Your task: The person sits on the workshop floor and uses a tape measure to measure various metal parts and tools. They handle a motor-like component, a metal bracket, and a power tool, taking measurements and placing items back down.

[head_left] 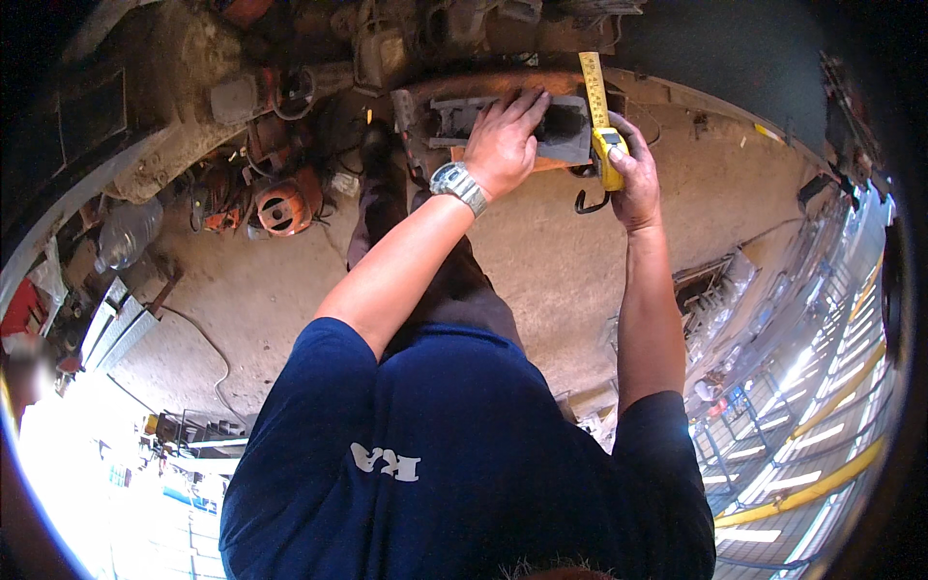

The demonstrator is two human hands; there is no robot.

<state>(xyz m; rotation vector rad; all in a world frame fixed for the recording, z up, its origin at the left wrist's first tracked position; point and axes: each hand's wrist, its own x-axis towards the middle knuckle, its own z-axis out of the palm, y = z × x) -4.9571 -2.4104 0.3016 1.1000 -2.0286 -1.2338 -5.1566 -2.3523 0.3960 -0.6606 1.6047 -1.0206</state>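
A yellow tape measure is gripped in my right hand, my thumb across its case. Its yellow blade sticks out a short way, pointing away from me past the right end of a grey metal channel-shaped piece. My left hand, with a metal watch on the wrist, lies on top of that piece with its fingers stretched out. The piece rests on an orange-brown surface at the bench edge. Under my right hand hangs a black hook-shaped part.
An orange power tool and other gear sit left of the bench. A clear plastic bottle lies at the far left. A cable runs over the concrete floor. Metal racks stand at the right.
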